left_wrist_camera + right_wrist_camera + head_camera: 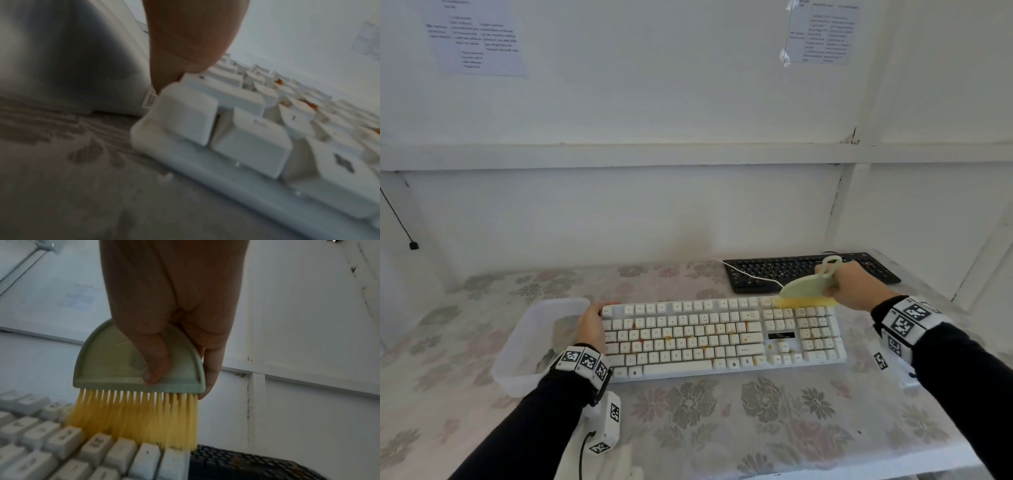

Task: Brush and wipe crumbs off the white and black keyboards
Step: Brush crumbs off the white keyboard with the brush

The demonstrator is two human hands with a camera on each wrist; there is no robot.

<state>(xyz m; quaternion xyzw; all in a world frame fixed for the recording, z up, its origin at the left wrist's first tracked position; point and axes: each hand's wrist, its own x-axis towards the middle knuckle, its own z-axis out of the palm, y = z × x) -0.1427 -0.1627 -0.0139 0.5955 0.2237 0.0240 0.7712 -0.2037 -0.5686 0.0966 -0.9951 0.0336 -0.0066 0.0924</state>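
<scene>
The white keyboard (705, 339) (246, 142) (61, 451) lies across the middle of the table, with orange crumbs (669, 339) (308, 103) between its keys. My left hand (594, 323) (185, 40) grips its left end. My right hand (854, 284) (174, 296) holds a pale green brush (803, 289) (115, 363), thumb on its flat face. The yellow bristles (808, 302) (133, 418) touch the top row of keys at the keyboard's far right. The black keyboard (774, 274) (246, 467) lies behind at the back right, with orange specks on it.
A clear plastic container (565, 301) (72, 56) stands right against the white keyboard's left end. A white cable (753, 275) runs across the black keyboard. The table has a floral cover (722, 411). A white wall with a ledge stands close behind.
</scene>
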